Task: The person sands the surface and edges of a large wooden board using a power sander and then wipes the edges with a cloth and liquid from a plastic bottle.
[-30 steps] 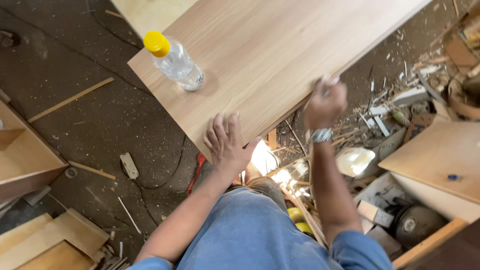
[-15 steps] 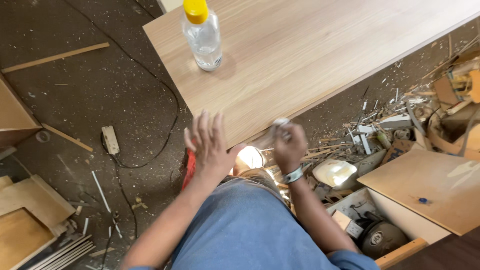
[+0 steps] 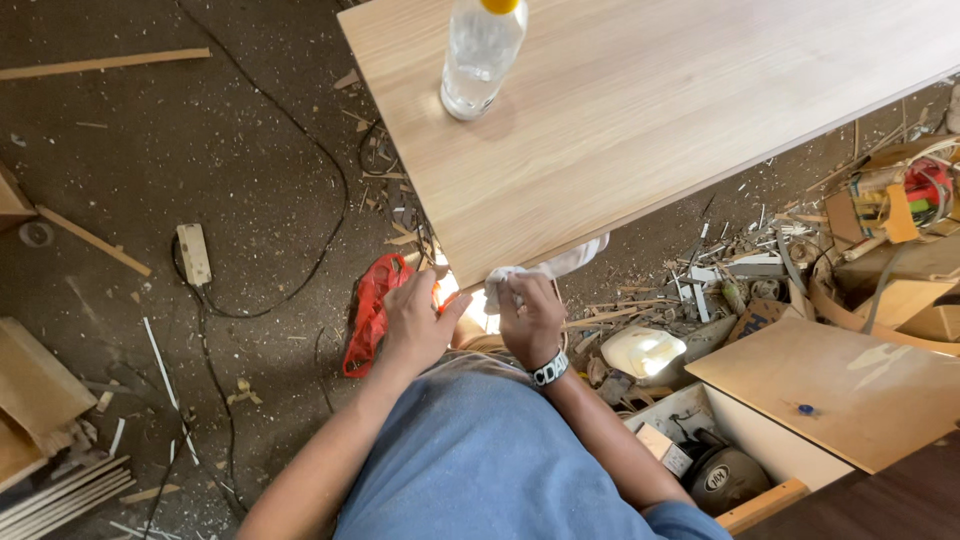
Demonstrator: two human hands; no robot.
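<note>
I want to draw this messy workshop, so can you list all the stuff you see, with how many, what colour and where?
Wooden board: one, light oak, top centre.
Plastic bottle: one, clear with yellow cap, upright on the board.
Cloth: one, white, at the board's near edge.
Red bag: one, on the floor left of the hands.
Power strip: one, cream, floor left.
Cable: black, across the floor.
Wood scraps: many, floor right.
Left hand: open, beside the cloth.
Right hand: gripping the cloth.

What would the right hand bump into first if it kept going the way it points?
The right hand, holding a white cloth, points up at the near edge of the wooden board. It would probably meet that edge first, though depth is hard to judge.
</note>
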